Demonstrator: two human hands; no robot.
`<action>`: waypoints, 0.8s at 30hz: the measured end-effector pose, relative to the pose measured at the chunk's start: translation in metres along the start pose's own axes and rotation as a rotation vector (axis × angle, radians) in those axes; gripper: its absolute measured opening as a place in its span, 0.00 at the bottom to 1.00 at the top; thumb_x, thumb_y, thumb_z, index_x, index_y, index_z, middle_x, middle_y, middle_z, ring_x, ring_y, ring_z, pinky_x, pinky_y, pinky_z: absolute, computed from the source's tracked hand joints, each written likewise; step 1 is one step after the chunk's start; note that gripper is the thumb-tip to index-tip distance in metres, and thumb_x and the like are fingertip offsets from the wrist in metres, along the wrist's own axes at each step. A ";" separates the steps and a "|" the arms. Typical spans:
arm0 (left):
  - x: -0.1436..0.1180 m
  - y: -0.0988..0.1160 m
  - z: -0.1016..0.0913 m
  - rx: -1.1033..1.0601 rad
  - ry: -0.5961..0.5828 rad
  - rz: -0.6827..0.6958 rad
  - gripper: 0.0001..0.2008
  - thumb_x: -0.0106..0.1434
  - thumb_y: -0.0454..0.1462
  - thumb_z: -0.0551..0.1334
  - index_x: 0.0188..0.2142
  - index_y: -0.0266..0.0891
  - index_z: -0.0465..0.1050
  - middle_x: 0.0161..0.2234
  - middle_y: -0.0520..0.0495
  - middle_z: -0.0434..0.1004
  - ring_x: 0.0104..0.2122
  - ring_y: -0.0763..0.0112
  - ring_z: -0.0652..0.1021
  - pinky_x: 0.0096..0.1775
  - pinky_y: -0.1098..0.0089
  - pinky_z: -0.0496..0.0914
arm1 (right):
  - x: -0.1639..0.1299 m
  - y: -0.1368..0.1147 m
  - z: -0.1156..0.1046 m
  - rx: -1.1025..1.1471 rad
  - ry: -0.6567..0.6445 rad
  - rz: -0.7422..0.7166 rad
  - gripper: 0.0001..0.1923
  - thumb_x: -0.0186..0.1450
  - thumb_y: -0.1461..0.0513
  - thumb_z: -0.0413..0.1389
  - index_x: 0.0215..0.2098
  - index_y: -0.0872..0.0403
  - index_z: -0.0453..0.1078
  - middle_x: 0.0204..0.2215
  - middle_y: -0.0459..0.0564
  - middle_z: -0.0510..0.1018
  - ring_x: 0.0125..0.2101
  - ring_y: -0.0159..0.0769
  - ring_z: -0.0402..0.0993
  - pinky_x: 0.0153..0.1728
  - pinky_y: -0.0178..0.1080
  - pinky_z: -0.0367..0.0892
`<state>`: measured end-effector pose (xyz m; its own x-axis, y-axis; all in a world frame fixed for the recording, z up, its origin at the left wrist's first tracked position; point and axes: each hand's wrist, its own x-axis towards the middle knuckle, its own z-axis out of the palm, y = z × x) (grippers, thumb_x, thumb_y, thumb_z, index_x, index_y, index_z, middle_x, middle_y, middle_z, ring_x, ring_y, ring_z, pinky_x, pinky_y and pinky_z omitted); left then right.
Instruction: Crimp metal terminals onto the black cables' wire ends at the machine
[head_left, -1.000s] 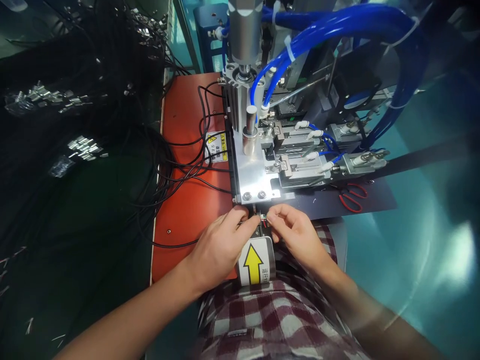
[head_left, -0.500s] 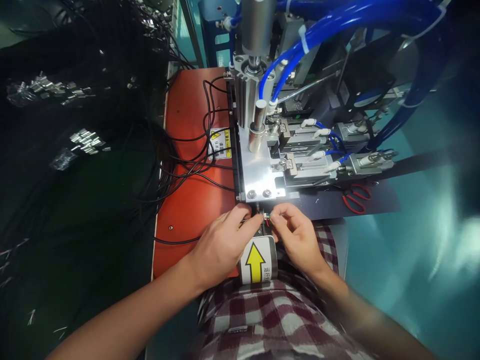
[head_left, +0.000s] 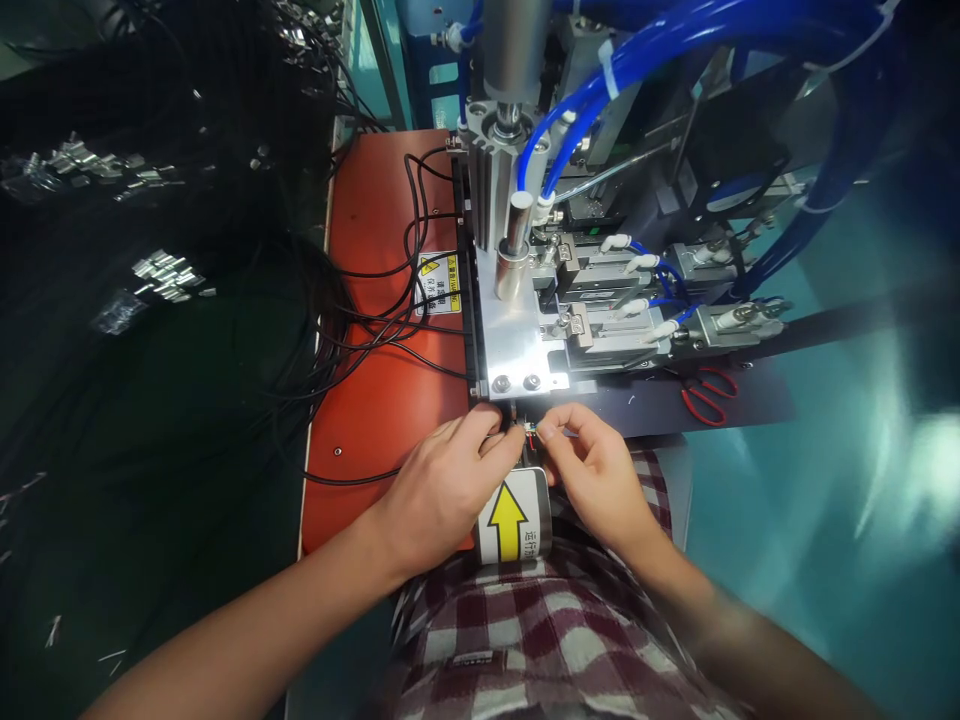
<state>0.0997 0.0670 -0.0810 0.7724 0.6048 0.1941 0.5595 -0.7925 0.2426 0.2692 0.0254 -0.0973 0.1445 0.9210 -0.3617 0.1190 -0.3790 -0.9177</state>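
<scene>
My left hand (head_left: pixel 450 480) is closed at the front of the machine, thumb and forefinger pinched together. A black cable (head_left: pixel 352 480) runs across the orange-red board into that hand. Opposite it, my right hand (head_left: pixel 596 475) pinches thin coloured wires (head_left: pixel 532 437) between thumb and forefinger. The small metal end (head_left: pixel 529 428) of the cable shows in the narrow gap between both hands. Its details are too small to make out. Just below the fingertips is a plate with a yellow arrow (head_left: pixel 510 520).
A metal pneumatic press (head_left: pixel 514 330) with blue hoses (head_left: pixel 660 50) stands right behind my hands. Red-handled scissors (head_left: pixel 709 395) lie on the dark shelf at right. Several black cables cross the orange-red board (head_left: pixel 375 400). Bundled cables with metal ends (head_left: pixel 169 275) lie at left.
The view has shifted slightly. Both hands stay at the same spot in front of the press, with the fingertips barely moved around the cable end.
</scene>
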 end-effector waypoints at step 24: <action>0.000 0.000 0.000 -0.034 0.010 -0.011 0.15 0.66 0.31 0.48 0.46 0.33 0.70 0.33 0.44 0.68 0.31 0.68 0.73 0.30 0.71 0.72 | 0.003 0.002 -0.004 0.145 -0.081 0.055 0.11 0.63 0.54 0.55 0.30 0.53 0.64 0.18 0.39 0.65 0.17 0.28 0.61 0.18 0.32 0.55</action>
<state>0.1000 0.0671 -0.0815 0.7631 0.6144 0.2003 0.5573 -0.7826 0.2773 0.2741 0.0270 -0.0998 0.0665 0.9057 -0.4187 -0.0306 -0.4176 -0.9081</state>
